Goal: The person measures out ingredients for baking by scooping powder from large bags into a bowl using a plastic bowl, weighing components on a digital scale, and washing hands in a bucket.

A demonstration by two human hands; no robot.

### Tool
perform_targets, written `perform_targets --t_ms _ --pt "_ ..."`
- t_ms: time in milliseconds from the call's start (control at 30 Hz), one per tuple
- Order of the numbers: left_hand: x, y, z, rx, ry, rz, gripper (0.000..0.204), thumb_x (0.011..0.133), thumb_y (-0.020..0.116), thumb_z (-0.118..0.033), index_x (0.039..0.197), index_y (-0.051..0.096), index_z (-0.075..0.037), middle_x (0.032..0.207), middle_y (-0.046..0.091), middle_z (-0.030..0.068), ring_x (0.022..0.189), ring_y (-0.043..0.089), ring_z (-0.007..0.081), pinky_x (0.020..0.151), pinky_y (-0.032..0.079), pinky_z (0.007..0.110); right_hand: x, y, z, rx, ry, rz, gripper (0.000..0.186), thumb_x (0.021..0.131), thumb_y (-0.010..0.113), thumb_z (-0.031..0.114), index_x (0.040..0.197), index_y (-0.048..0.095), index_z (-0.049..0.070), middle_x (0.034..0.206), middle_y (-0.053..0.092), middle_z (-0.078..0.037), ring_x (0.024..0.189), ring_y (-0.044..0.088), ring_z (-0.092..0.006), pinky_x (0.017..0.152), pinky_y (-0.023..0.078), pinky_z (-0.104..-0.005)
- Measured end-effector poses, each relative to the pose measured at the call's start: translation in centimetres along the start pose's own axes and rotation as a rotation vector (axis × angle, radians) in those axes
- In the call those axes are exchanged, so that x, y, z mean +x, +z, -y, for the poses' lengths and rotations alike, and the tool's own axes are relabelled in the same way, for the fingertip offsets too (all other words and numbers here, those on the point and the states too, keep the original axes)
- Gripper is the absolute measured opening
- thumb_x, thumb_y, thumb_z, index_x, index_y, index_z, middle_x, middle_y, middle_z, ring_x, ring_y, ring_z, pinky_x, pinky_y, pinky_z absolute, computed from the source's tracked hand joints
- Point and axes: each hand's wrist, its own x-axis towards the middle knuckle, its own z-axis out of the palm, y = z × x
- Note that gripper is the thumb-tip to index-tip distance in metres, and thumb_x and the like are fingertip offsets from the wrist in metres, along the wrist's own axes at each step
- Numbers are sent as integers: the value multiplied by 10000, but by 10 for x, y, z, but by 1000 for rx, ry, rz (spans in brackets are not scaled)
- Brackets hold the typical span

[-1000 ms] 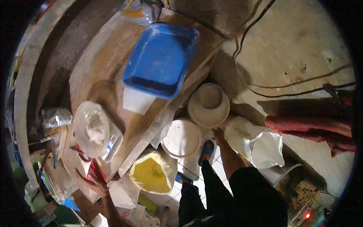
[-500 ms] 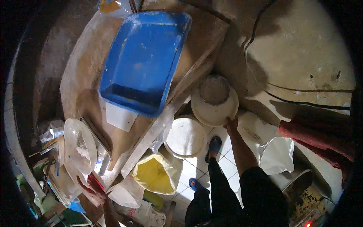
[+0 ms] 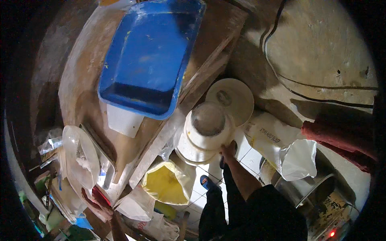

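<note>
My right hand [image 3: 228, 152] is closed at the near edge of a pale round piece, like a lid or shallow tub [image 3: 212, 135], with a grey dusty disc [image 3: 208, 118] on top. It is over a white bucket [image 3: 185, 154], hiding most of it. Behind it stands another white round container [image 3: 241, 94] with an oval mark on top. At the lower left my left hand [image 3: 98, 207] has its fingers stretched out, holding nothing. A red object [image 3: 100, 196] lies beside it, below a clear plastic bowl [image 3: 81, 154] with white powder in it.
A large blue tray [image 3: 144, 60] rests on the wooden table [image 3: 84, 92], over a white container [image 3: 124, 120]. An open sack with yellow lining [image 3: 169, 182] stands below. White sacks [image 3: 297, 158], a red cloth [image 3: 337, 140] and a black cable [image 3: 313, 102] are at the right.
My right hand has moved left and nearer, carrying the pale round piece from the rear container to over the white bucket. My left hand stays in about the same place.
</note>
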Motion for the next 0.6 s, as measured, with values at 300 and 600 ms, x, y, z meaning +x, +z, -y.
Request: perform_targets --t_ms 300,600 --pt "-10 -12 29 226 89 -12 622 937 373 -435 1347 317 29 1327 371 259 1215 392 356 1013 314 432 32 -24 26 -669 -181 12 478 805 550 144 1251 449 4 1252 473 -212 1152 479 -300 1017 344 -368" --pt "-1 13 20 325 68 -83 611 941 355 -425 1359 300 18 1327 379 258 1209 401 375 993 343 430 321 -10 1 -918 -806 310 202 710 643 186 883 599 91 883 627 -84 812 615 -264 666 481 -366"
